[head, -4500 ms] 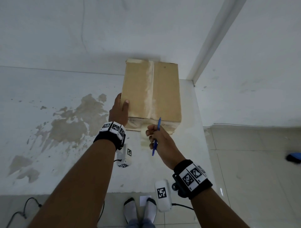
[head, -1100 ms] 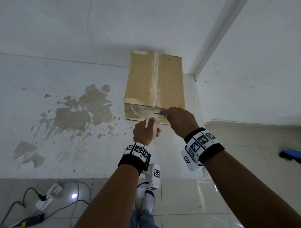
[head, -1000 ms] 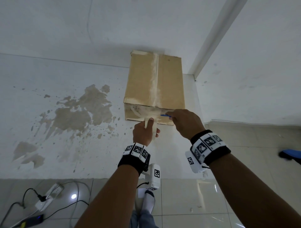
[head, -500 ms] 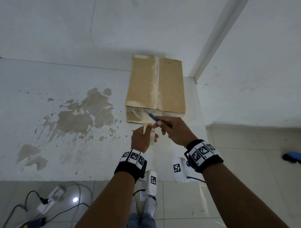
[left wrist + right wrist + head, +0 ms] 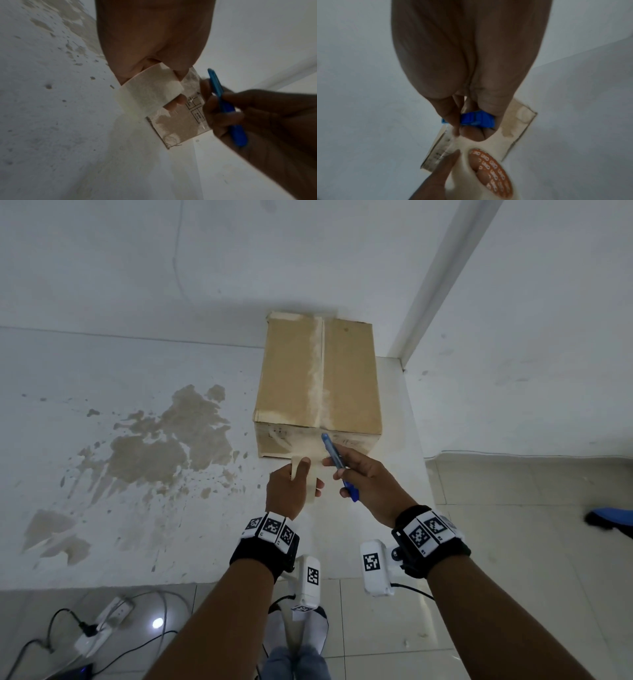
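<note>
A brown cardboard box (image 5: 318,385) stands on a stained white ledge, its top seam covered by a pale tape strip. My left hand (image 5: 305,474) grips a roll of pale tape (image 5: 311,486) just in front of the box's near face. The roll (image 5: 145,93) has an orange printed core (image 5: 489,171). A stretch of tape reaches from the roll to the box front (image 5: 518,121); I cannot tell whether it is severed. My right hand (image 5: 337,470) pinches a blue cutter (image 5: 339,465), tip pointing up at the box edge. The cutter (image 5: 477,121) sits between thumb and fingers.
The white ledge (image 5: 164,446) carries brown stains at left. A wall corner (image 5: 431,285) rises right behind the box. On the tiled floor lie a power strip with cables (image 5: 102,621) at lower left and a blue object (image 5: 609,517) at far right.
The right hand drew the cutter across the box's front face, then pulled back and tilted it upward. The left hand left the box top and now holds the tape roll closer to me.
</note>
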`<state>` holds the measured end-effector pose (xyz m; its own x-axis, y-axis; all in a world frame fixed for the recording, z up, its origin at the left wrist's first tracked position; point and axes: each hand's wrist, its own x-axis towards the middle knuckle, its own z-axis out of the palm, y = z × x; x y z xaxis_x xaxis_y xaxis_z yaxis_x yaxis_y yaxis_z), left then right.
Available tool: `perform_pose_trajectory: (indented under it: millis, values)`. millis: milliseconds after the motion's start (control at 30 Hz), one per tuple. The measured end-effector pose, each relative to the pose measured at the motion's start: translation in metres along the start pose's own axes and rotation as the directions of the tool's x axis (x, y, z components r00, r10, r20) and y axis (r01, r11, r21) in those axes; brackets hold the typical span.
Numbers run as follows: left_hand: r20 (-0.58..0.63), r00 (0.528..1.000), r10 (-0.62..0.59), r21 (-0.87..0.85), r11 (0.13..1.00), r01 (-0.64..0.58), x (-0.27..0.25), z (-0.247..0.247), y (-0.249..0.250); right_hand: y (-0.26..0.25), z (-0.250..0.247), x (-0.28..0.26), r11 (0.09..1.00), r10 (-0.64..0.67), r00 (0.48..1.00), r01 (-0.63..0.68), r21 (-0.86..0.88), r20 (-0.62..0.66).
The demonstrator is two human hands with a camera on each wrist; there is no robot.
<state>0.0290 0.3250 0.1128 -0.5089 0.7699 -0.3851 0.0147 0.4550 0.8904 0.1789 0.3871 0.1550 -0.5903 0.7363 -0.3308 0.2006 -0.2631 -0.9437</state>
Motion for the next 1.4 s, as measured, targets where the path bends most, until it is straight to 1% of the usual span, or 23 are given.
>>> perform_pose_trajectory:
  millis: [67,100,133,200,233,300,367,400,500,600,733,933,966,1000,1033,1066,1100,1166,1233,1266,1300,1333,1400]
  values:
    - [-0.001,1.000,-0.005,-0.011,1.000,0.005,0.001,0.002,0.000,0.012,-0.006,-0.006,0.996,0.084,0.981,-0.080,0.030,-0.176]
    - [-0.001,1.000,-0.003,-0.017,1.000,0.003,0.002,0.002,0.000,0.019,-0.009,-0.008,0.991,0.134,0.955,-0.127,0.044,-0.263]
    - [-0.001,1.000,0.007,-0.017,1.000,-0.007,0.002,0.004,-0.001,0.027,-0.013,-0.011,0.981,0.194,0.919,-0.181,0.070,-0.343]
    - [-0.027,0.999,0.024,-0.029,0.999,-0.024,0.004,0.001,-0.001,0.043,-0.019,-0.009,0.955,0.295,0.856,-0.274,0.112,-0.424]
    - [-0.011,1.000,0.015,-0.038,0.999,-0.016,0.001,0.009,-0.004,0.056,-0.027,-0.017,0.942,0.333,0.827,-0.313,0.121,-0.454]
    - [-0.028,0.999,0.022,-0.035,0.999,-0.023,0.002,0.008,-0.006,0.071,-0.034,-0.018,0.924,0.319,0.818,-0.380,-0.034,-0.479]
    - [-0.025,1.000,0.018,-0.026,1.000,-0.018,0.001,0.015,-0.013,0.086,-0.044,-0.026,0.860,0.285,0.823,-0.446,-0.247,-0.491]
    - [-0.025,1.000,0.014,-0.046,0.999,-0.015,0.001,0.018,-0.018,0.091,-0.047,-0.030,0.830,0.289,0.825,-0.469,-0.303,-0.485]
    - [-0.041,0.999,-0.001,-0.072,0.997,-0.002,0.000,0.026,-0.029,0.103,-0.057,-0.038,0.785,0.282,0.795,-0.513,-0.347,-0.537]
    - [-0.056,0.998,-0.012,-0.088,0.996,0.007,0.001,0.031,-0.036,0.112,-0.062,-0.041,0.786,0.232,0.771,-0.508,-0.353,-0.593]
    - [-0.050,0.998,-0.032,-0.131,0.991,0.025,0.001,0.035,-0.039,0.120,-0.064,-0.040,0.783,0.171,0.771,-0.484,-0.391,-0.613]
    - [-0.065,0.997,-0.042,-0.099,0.995,0.035,-0.001,0.033,-0.038,0.118,-0.062,-0.039,0.782,0.156,0.775,-0.476,-0.403,-0.613]
    - [-0.068,0.997,-0.043,-0.096,0.995,0.037,0.000,0.033,-0.038,0.112,-0.060,-0.037,0.790,0.136,0.777,-0.459,-0.406,-0.615]
    - [-0.070,0.997,-0.042,-0.098,0.995,0.035,0.000,0.032,-0.038,0.105,-0.058,-0.034,0.800,0.086,0.786,-0.421,-0.427,-0.612]
    - [-0.076,0.996,-0.040,-0.097,0.995,0.033,0.000,0.031,-0.038,0.096,-0.054,-0.030,0.807,-0.001,0.803,-0.352,-0.475,-0.596]
    - [-0.085,0.996,-0.036,-0.095,0.995,0.028,-0.001,0.030,-0.037,0.084,-0.048,-0.024,0.801,-0.124,0.819,-0.251,-0.544,-0.560]
    - [-0.096,0.995,-0.033,-0.095,0.995,0.024,-0.001,0.028,-0.036,0.069,-0.041,-0.017,0.775,-0.264,0.823,-0.129,-0.619,-0.502]
    - [-0.119,0.993,-0.024,-0.094,0.995,0.013,-0.001,0.026,-0.031,0.036,-0.028,0.001,0.669,-0.511,0.790,0.117,-0.734,-0.339]
    - [-0.120,0.993,-0.008,-0.055,0.998,0.001,-0.002,0.023,-0.027,0.004,-0.018,0.022,0.524,-0.654,0.741,0.302,-0.797,-0.149]
    - [-0.114,0.993,-0.002,-0.044,0.999,-0.003,-0.002,0.022,-0.025,-0.009,-0.015,0.032,0.451,-0.684,0.727,0.360,-0.817,-0.057]
    - [-0.106,0.994,0.000,-0.048,0.999,-0.005,-0.002,0.021,-0.023,-0.020,-0.014,0.043,0.387,-0.686,0.727,0.396,-0.833,0.027]
    - [-0.099,0.995,-0.003,-0.061,0.998,-0.003,-0.002,0.020,-0.021,-0.026,-0.013,0.053,0.341,-0.658,0.747,0.410,-0.846,0.097]
    - [-0.088,0.996,-0.010,-0.091,0.996,0.002,-0.001,0.017,-0.019,-0.031,-0.016,0.071,0.295,-0.555,0.811,0.401,-0.867,0.186]
